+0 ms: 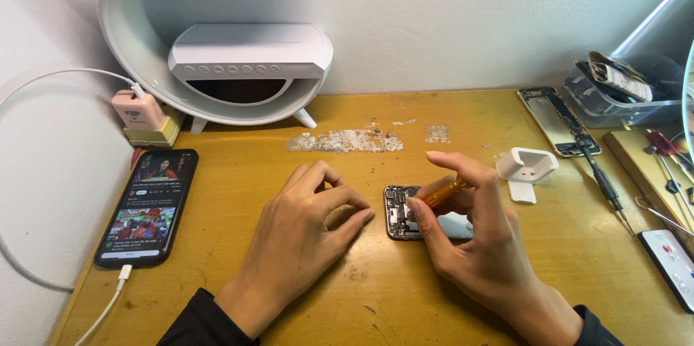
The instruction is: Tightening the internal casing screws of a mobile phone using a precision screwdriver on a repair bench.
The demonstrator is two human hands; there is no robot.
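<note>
An opened phone body (402,217) with bare circuit parts lies on the wooden desk (390,302) in the middle. My right hand (473,241) pinches a small orange-handled screwdriver (442,193) whose tip points down into the phone's upper part. To the left of the phone, my left hand (303,234) rests on the desk with its fingers curled, fingertips close to the phone's left edge; whether it holds anything is hidden.
A lit phone (148,205) on a white cable lies at the left. A white round lamp-speaker (238,57) stands at the back. A white holder (526,167), a phone frame (557,120), a black screwdriver (606,187), a clear box (622,96) and a remote (672,263) sit at the right.
</note>
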